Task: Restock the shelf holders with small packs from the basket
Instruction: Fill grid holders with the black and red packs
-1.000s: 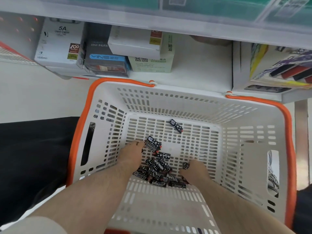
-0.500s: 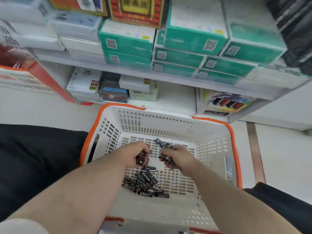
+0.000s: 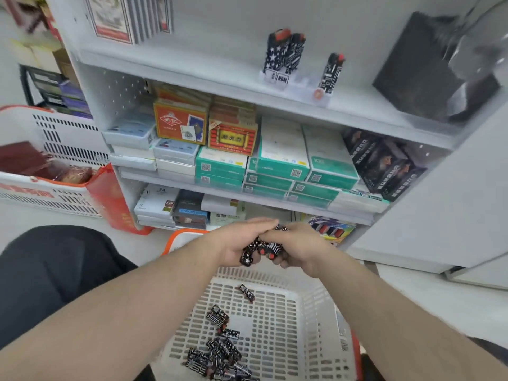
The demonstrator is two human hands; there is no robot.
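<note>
My left hand and my right hand are raised together above the basket and grip a bunch of small black patterned packs between them. The white basket with an orange rim lies below, with several more packs heaped on its floor and one pack apart. On the upper shelf stands a clear holder with three upright packs: two at the left and one at the right.
The white shelf unit holds green-and-white boxes, card boxes and dark boxes on its middle tier. A black box stands on the upper shelf at right. A second white basket sits at left.
Both hands rose out of the basket with packs gathered in them and came together. My view tilted up, so the upper shelf and its holder came into sight.
</note>
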